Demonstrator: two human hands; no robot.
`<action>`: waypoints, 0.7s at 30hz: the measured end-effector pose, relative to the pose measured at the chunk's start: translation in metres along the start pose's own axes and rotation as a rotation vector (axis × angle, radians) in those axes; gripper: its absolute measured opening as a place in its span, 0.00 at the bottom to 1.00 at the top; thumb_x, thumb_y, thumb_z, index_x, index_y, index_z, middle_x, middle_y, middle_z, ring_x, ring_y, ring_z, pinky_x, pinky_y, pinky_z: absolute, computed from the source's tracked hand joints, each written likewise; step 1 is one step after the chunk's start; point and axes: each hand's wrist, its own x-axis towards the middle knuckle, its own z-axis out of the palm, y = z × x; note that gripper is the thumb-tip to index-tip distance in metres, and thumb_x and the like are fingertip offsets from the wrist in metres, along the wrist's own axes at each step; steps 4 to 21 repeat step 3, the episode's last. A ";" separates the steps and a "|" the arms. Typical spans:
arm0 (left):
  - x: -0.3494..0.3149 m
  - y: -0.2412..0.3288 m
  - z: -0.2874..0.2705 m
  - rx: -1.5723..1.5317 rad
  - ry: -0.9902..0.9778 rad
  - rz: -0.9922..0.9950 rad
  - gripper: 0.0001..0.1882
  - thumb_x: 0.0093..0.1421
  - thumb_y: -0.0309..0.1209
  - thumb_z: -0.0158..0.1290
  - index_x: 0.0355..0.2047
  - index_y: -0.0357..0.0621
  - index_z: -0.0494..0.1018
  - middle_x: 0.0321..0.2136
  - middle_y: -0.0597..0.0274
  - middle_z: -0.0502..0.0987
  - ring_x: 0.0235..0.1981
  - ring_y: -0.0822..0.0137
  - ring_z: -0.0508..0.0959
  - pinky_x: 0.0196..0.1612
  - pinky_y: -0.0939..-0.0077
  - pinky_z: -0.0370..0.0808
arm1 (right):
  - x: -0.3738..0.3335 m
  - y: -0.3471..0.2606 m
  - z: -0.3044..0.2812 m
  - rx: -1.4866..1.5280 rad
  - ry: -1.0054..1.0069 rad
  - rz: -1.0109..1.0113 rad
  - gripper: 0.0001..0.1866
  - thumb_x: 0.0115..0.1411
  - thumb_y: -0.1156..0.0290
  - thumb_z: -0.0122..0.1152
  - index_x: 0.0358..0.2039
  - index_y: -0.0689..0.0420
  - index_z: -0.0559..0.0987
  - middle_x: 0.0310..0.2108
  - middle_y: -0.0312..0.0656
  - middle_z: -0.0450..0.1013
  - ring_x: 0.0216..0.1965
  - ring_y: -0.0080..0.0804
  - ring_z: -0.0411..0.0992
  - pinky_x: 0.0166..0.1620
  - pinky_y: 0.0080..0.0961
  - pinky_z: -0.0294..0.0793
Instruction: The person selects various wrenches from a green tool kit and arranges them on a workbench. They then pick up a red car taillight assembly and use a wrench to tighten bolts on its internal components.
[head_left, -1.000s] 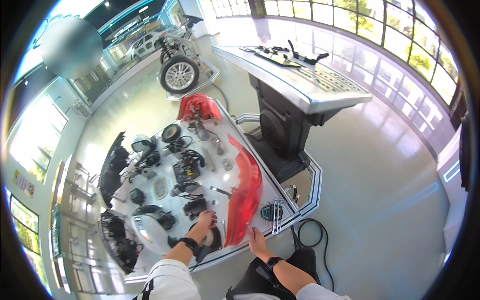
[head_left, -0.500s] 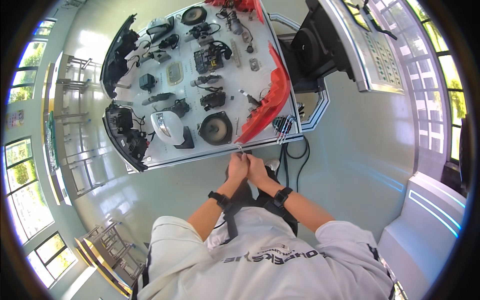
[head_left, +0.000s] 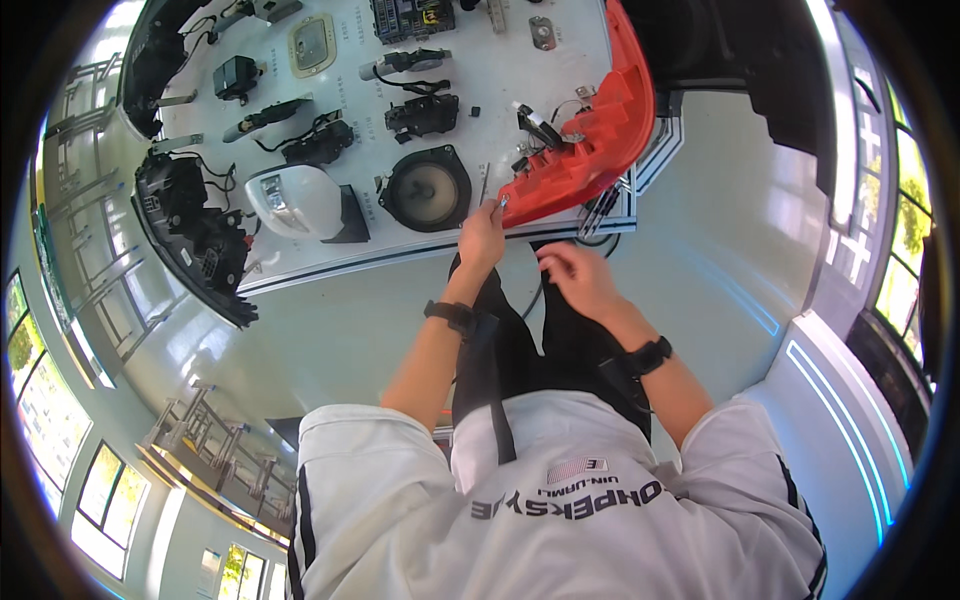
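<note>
At the front edge of a white display board (head_left: 350, 225), my left hand (head_left: 481, 242) has its fingers pinched together beside the lower tip of a red tail light (head_left: 600, 150). A small shiny bit shows at the fingertips, too small to name. My right hand (head_left: 583, 280) hangs in the air to the right, off the board, fingers loosely bent and apart, with nothing visible in it. A thin metal tool (head_left: 486, 183) lies on the board just beyond my left hand. Left of that hand sits a round black speaker (head_left: 428, 188).
A white side mirror (head_left: 300, 200) and a black headlight (head_left: 195, 220) are on the board's left. Switches and connectors (head_left: 425, 115) stand farther back. Cables and probes (head_left: 603, 212) hang at the right corner. A white bench (head_left: 845, 440) stands at right.
My hands have come apart: the left moved forward to the board's edge, the right drew away to the right. The view has shifted closer to the board.
</note>
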 end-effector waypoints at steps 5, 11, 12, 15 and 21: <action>0.044 -0.018 0.014 0.052 -0.020 0.158 0.15 0.61 0.34 0.46 0.45 0.41 0.72 0.33 0.38 0.76 0.39 0.50 0.78 0.43 0.59 0.71 | 0.034 0.025 -0.029 0.015 0.277 -0.169 0.09 0.59 0.75 0.50 0.38 0.58 0.77 0.32 0.45 0.77 0.30 0.33 0.75 0.33 0.27 0.74; 0.044 -0.018 0.014 0.052 -0.020 0.158 0.15 0.61 0.34 0.46 0.45 0.41 0.72 0.33 0.38 0.76 0.39 0.50 0.78 0.43 0.59 0.71 | 0.034 0.025 -0.029 0.015 0.277 -0.169 0.09 0.59 0.75 0.50 0.38 0.58 0.77 0.32 0.45 0.77 0.30 0.33 0.75 0.33 0.27 0.74; 0.044 -0.018 0.014 0.052 -0.020 0.158 0.15 0.61 0.34 0.46 0.45 0.41 0.72 0.33 0.38 0.76 0.39 0.50 0.78 0.43 0.59 0.71 | 0.034 0.025 -0.029 0.015 0.277 -0.169 0.09 0.59 0.75 0.50 0.38 0.58 0.77 0.32 0.45 0.77 0.30 0.33 0.75 0.33 0.27 0.74; 0.044 -0.018 0.014 0.052 -0.020 0.158 0.15 0.61 0.34 0.46 0.45 0.41 0.72 0.33 0.38 0.76 0.39 0.50 0.78 0.43 0.59 0.71 | 0.034 0.025 -0.029 0.015 0.277 -0.169 0.09 0.59 0.75 0.50 0.38 0.58 0.77 0.32 0.45 0.77 0.30 0.33 0.75 0.33 0.27 0.74; 0.044 -0.018 0.014 0.052 -0.020 0.158 0.15 0.61 0.34 0.46 0.45 0.41 0.72 0.33 0.38 0.76 0.39 0.50 0.78 0.43 0.59 0.71 | 0.034 0.025 -0.029 0.015 0.277 -0.169 0.09 0.59 0.75 0.50 0.38 0.58 0.77 0.32 0.45 0.77 0.30 0.33 0.75 0.33 0.27 0.74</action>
